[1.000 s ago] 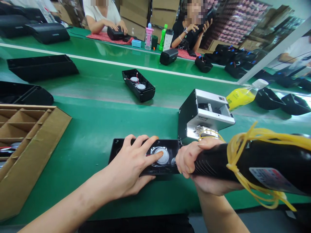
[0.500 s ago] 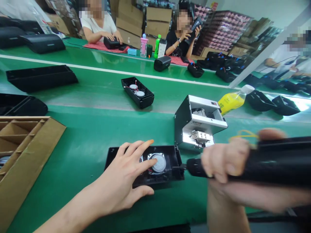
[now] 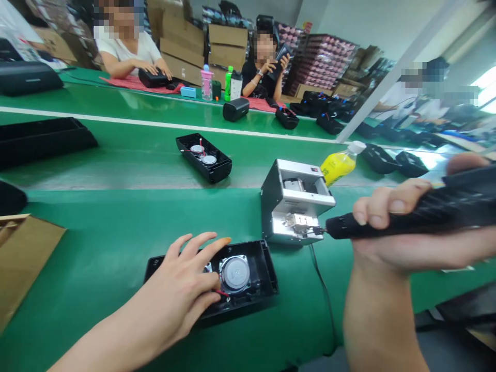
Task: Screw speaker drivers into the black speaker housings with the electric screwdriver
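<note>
My left hand (image 3: 189,284) lies over a black speaker housing (image 3: 251,248) with its inner side up. Thumb and index finger are pinched together at a thin red wire (image 3: 221,293), while the other fingers stretch over the housing. A round silver speaker driver (image 3: 236,274) shows inside; a second one is mostly hidden behind my fingers. In my right hand (image 3: 391,206) is a black electric screwdriver (image 3: 445,201), held level with its tip pointing left. The tip is at the front outlet of a silver and black screw feeder (image 3: 306,204); exact contact cannot be made out.
A cardboard box (image 3: 34,263) stands at the left. Another open housing (image 3: 204,157) with two drivers lies beyond. A yellow-labelled bottle (image 3: 341,163) stands behind the feeder, whose cable (image 3: 323,294) runs toward me. Co-workers (image 3: 126,49) sit across the green bench.
My right hand has lifted the screwdriver from the housing's right end to the feeder. My left index finger has left the driver and closed toward the thumb. The view has shifted right.
</note>
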Tool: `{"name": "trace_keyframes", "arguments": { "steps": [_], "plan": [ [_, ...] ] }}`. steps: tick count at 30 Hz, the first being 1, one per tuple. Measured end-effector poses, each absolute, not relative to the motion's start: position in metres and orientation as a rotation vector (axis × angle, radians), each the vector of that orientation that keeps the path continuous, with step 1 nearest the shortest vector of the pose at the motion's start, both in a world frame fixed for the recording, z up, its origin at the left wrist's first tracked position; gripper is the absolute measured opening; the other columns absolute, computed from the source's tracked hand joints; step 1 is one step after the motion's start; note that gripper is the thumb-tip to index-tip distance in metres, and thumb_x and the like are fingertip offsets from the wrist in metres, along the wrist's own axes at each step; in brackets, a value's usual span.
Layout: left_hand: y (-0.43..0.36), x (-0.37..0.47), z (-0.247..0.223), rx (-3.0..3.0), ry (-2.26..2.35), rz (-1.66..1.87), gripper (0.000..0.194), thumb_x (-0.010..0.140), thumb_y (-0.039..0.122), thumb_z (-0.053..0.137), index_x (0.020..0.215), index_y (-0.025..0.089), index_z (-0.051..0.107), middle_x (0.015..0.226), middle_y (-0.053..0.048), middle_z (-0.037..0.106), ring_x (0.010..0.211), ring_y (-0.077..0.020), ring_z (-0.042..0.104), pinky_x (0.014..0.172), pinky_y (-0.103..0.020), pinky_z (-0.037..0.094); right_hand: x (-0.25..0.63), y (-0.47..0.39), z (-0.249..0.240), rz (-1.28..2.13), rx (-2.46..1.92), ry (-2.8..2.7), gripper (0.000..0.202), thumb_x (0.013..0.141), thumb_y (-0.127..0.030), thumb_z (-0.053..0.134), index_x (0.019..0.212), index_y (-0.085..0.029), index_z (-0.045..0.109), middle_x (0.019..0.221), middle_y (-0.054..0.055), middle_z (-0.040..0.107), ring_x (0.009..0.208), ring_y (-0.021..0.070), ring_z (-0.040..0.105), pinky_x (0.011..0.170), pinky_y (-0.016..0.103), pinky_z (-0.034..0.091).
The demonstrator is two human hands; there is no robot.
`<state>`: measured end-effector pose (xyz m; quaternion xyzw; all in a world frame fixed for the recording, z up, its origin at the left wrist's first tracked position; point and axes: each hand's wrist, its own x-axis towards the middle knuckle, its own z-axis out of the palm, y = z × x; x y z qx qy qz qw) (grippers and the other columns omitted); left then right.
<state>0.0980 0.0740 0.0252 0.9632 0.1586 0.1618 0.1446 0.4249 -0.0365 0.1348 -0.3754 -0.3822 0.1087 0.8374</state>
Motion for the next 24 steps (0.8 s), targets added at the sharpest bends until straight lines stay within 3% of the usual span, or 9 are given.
{"name": "trace_keyframes", "arguments": {
  "steps": [3,8,13,18,20,22,24],
  "plan": [
    [0.081,0.089,0.023,2.775,0.436,0.471,0.022,0.111,0.033,0.059,0.097,0.031,0.076,0.178,0.004,0.050,0.161,-0.0339,0.045,0.117,-0.059,0.058,0.418,-0.018,0.135,0.038,-0.769,-0.907,0.059,0.092,-0.076,0.074,0.116,-0.022,0.079,0.057,-0.007,0.058,0.035,0.0114,0.044,0.032,0.023,0.038],
    [0.089,0.079,0.023,2.780,0.387,0.450,0.009,0.104,0.036,0.069,0.101,0.031,0.074,0.179,0.002,0.049,0.159,-0.0346,0.048,0.114,-0.054,0.063,0.418,-0.003,0.121,0.039,-0.819,-0.942,0.065,0.095,-0.087,0.061,0.113,-0.026,0.070,0.055,-0.009,0.055,0.031,0.0125,0.042,0.029,0.022,0.033],
    [0.088,0.086,0.028,2.718,0.452,0.498,0.025,0.106,0.035,0.064,0.083,0.026,0.069,0.165,0.000,0.064,0.145,-0.0321,0.061,0.108,-0.049,0.063,0.412,0.001,0.116,0.079,-0.866,-0.942,0.068,0.093,-0.090,0.062,0.105,-0.024,0.070,0.054,-0.008,0.054,0.032,0.0115,0.041,0.030,0.022,0.033],
    [0.085,0.090,0.032,2.728,0.486,0.487,0.028,0.113,0.029,0.049,0.106,0.032,0.077,0.162,0.000,0.068,0.136,-0.0268,0.069,0.105,-0.046,0.062,0.413,-0.001,0.115,0.097,-0.865,-0.927,0.065,0.093,-0.088,0.062,0.109,-0.025,0.070,0.053,-0.009,0.055,0.031,0.0120,0.040,0.030,0.022,0.034],
    [0.084,0.089,0.030,2.768,0.522,0.472,0.041,0.109,0.016,0.045,0.122,0.036,0.078,0.168,0.000,0.063,0.135,-0.0266,0.070,0.103,-0.046,0.061,0.413,-0.004,0.114,0.101,-0.867,-0.936,0.065,0.094,-0.087,0.062,0.111,-0.025,0.070,0.054,-0.009,0.055,0.032,0.0121,0.042,0.030,0.022,0.036],
    [0.085,0.088,0.027,2.826,0.538,0.443,0.070,0.098,0.000,0.040,0.139,0.043,0.075,0.176,0.002,0.055,0.137,-0.0258,0.069,0.105,-0.047,0.059,0.412,-0.008,0.114,0.102,-0.874,-0.951,0.067,0.094,-0.088,0.063,0.113,-0.024,0.071,0.055,-0.009,0.055,0.033,0.0118,0.042,0.031,0.022,0.038],
    [0.087,0.086,0.026,2.891,0.453,0.401,0.087,0.091,-0.005,0.040,0.152,0.051,0.068,0.180,0.002,0.049,0.138,-0.0262,0.069,0.102,-0.045,0.058,0.411,-0.012,0.113,0.115,-0.891,-0.969,0.070,0.093,-0.090,0.063,0.115,-0.024,0.073,0.055,-0.008,0.056,0.032,0.0119,0.043,0.031,0.022,0.038]
  ]
}}
